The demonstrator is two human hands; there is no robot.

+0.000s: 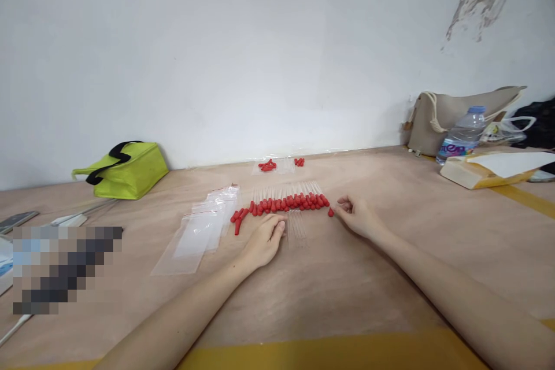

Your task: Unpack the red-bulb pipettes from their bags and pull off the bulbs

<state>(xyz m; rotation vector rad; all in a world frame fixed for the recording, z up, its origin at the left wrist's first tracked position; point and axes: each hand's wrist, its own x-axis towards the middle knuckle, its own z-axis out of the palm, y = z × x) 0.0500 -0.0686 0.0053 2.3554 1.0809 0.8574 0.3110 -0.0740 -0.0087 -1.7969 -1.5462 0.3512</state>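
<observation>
A long row of droppers with red rubber bulbs (299,202) lies across the table, their clear tubes pointing away from me. At the right end of the row my right hand (356,217) pinches a dropper by its red bulb (330,213); its tube is hard to make out. My left hand (265,238) rests in front of the row, fingers curled and pressed together. Its fingertips are beside a small bunch of thin clear tubes (297,230); whether they grip anything is hidden. Several loose red bulbs (237,222) lie at the row's left end.
Clear zip bags (195,237) overlap left of the row. More red bulbs (267,166) lie on clear plastic near the wall. A lime-green bag (134,176) stands back left. At right are a water bottle (462,136), a beige bag (422,124) and an open carton (470,173).
</observation>
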